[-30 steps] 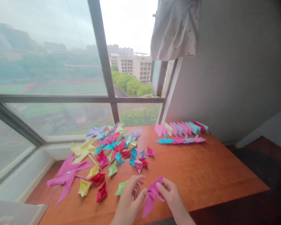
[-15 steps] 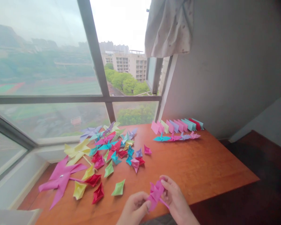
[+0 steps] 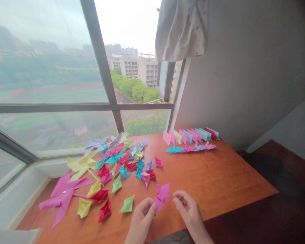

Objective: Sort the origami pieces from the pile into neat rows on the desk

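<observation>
My left hand pinches a bright pink origami crane between thumb and fingers, above the table's near edge. The crane's wings and points rise to the right of the fingertips. Just to the right, my right hand is apart from the crane, its fingers loosely curled with a gap at the thumb and nothing visible in them. A light green paper boat lies on the table left of my left hand. Farther left rests a dark red paper boat.
A heap of folded paper pieces and pinwheels, among them a large pink pinwheel, covers the left of the wooden table. At the back right, paper cranes line up before a row of folded cards. Windows stand behind.
My right hand has let go of the pink crane and drawn slightly right. The crane, held in my left hand alone, is now higher and a little left, its shape more spread.
</observation>
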Demonstrator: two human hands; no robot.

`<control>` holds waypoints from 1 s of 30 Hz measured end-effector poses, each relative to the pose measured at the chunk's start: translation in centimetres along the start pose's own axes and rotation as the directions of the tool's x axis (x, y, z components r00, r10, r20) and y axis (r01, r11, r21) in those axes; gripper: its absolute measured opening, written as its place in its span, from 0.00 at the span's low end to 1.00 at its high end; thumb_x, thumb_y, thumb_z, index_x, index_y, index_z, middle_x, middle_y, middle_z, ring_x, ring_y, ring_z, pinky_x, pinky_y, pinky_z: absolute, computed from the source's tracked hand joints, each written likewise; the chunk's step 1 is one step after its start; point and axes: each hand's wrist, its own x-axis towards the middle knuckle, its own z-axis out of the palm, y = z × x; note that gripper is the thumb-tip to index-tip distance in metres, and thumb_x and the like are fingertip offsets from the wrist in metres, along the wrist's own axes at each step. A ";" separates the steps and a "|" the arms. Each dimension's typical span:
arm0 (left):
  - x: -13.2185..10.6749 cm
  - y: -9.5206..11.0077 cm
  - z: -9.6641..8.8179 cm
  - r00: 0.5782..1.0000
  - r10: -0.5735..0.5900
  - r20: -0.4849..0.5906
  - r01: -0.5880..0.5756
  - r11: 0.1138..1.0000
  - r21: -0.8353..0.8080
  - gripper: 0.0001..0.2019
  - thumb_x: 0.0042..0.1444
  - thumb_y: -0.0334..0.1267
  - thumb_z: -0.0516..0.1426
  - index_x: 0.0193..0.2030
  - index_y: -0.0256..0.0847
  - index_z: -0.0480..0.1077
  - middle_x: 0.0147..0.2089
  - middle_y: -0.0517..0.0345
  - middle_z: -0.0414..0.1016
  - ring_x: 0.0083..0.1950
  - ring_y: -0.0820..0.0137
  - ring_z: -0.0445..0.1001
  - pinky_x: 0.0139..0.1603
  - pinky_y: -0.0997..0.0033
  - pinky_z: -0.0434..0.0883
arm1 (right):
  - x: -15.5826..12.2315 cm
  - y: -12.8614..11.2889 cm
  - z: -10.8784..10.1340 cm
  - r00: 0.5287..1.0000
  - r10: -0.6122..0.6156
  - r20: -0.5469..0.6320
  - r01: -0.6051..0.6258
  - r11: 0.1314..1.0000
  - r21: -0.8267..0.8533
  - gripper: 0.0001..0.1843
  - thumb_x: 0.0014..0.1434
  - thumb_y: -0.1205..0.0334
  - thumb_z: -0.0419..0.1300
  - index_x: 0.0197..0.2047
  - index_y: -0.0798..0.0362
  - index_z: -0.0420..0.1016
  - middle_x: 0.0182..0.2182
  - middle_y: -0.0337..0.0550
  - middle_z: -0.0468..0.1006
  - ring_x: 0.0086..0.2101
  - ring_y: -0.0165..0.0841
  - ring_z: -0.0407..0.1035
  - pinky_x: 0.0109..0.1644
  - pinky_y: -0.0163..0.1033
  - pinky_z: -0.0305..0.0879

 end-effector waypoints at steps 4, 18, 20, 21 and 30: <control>-0.1 0.0 0.5 0.996 0.061 0.061 -0.066 0.995 0.079 0.24 0.57 0.59 0.55 0.27 0.38 0.66 0.25 0.62 0.64 0.28 0.71 0.63 0.30 0.74 0.62 | -0.6 -1.0 1.4 0.988 -0.142 0.068 0.154 0.960 -0.235 0.14 0.62 0.51 0.58 0.34 0.51 0.78 0.29 0.44 0.78 0.29 0.34 0.71 0.33 0.34 0.66; 0.1 -0.8 -0.1 0.906 0.326 0.269 -0.421 0.647 0.636 0.14 0.67 0.38 0.48 0.29 0.41 0.65 0.29 0.57 0.70 0.31 0.69 0.70 0.32 0.74 0.63 | 12.6 3.8 -19.3 0.817 -0.287 -0.500 -0.186 0.689 -0.701 0.21 0.56 0.44 0.55 0.32 0.53 0.78 0.31 0.51 0.82 0.31 0.41 0.73 0.33 0.39 0.62; 0.2 -1.0 -0.1 0.903 0.339 0.265 -0.426 0.627 0.653 0.15 0.67 0.37 0.48 0.28 0.41 0.63 0.28 0.57 0.70 0.30 0.70 0.70 0.32 0.75 0.63 | 15.3 4.2 -23.2 0.794 -0.265 -0.547 -0.280 0.639 -0.717 0.20 0.56 0.47 0.54 0.34 0.54 0.80 0.32 0.51 0.82 0.31 0.40 0.73 0.32 0.38 0.60; 0.3 -1.1 -0.1 0.902 0.343 0.263 -0.428 0.619 0.659 0.15 0.67 0.37 0.48 0.27 0.41 0.62 0.28 0.58 0.70 0.30 0.70 0.70 0.32 0.75 0.63 | 16.6 4.3 -24.8 0.786 -0.247 -0.567 -0.325 0.615 -0.719 0.19 0.56 0.49 0.55 0.36 0.54 0.80 0.33 0.51 0.82 0.31 0.40 0.72 0.31 0.38 0.59; 0.8 -1.9 -0.1 0.881 0.388 0.272 -0.459 0.558 0.691 0.15 0.67 0.36 0.49 0.27 0.41 0.59 0.27 0.59 0.69 0.28 0.72 0.70 0.29 0.77 0.63 | 24.2 5.7 -29.3 0.755 -0.189 -0.628 -0.433 0.576 -0.693 0.14 0.55 0.55 0.58 0.36 0.53 0.82 0.34 0.50 0.82 0.25 0.35 0.67 0.28 0.37 0.54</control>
